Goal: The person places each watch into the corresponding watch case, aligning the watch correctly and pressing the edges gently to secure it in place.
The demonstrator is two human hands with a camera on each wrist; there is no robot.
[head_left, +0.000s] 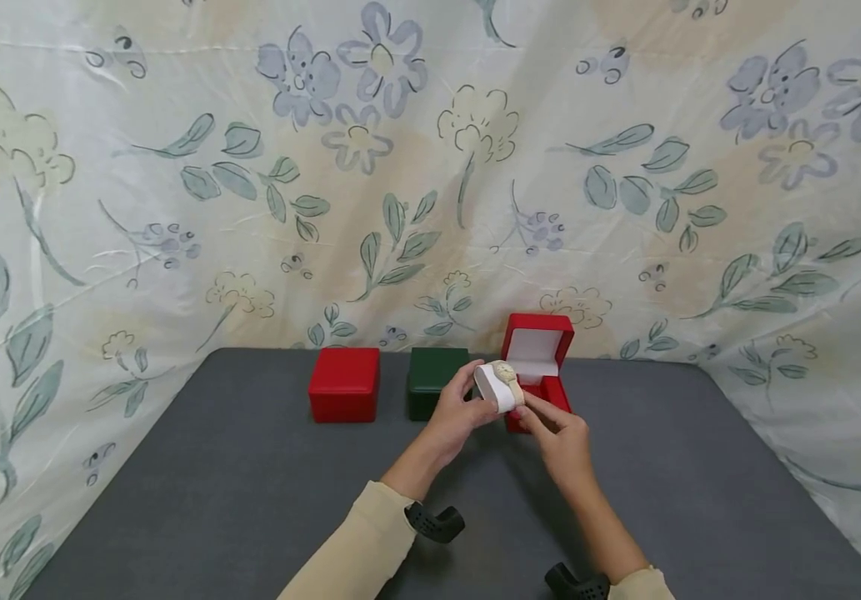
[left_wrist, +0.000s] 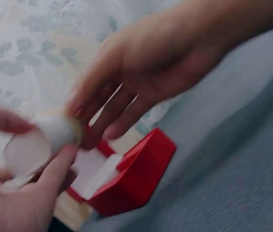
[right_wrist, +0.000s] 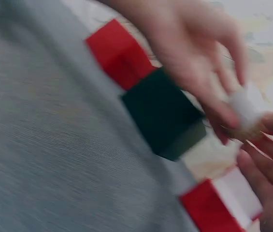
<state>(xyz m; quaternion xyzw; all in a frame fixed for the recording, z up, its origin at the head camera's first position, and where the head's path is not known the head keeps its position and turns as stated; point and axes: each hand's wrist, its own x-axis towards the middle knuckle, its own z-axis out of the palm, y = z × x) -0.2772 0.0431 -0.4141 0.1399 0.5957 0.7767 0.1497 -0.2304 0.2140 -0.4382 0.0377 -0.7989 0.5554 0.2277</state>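
Note:
A cream wristwatch (head_left: 505,372) is wrapped round a white watch cushion (head_left: 487,387), held up in front of an open red watch box (head_left: 561,329). My left hand (head_left: 451,422) grips the cushion by its end, thumb below and fingers above. From the other side, my right hand (head_left: 563,446) pinches the watch's strap with thumb and fingertips. The left wrist view shows the cushion's round white end (left_wrist: 27,154) between the left fingers, blurred. In the right wrist view, the right fingers (right_wrist: 259,169) meet the watch at the cushion's lower edge.
A closed red box (head_left: 343,385) stands at the back left of the grey table (head_left: 265,500). Beside it is a closed green box (head_left: 430,371), partly behind the left hand. A floral cloth (head_left: 400,250) hangs right behind the table's back edge.

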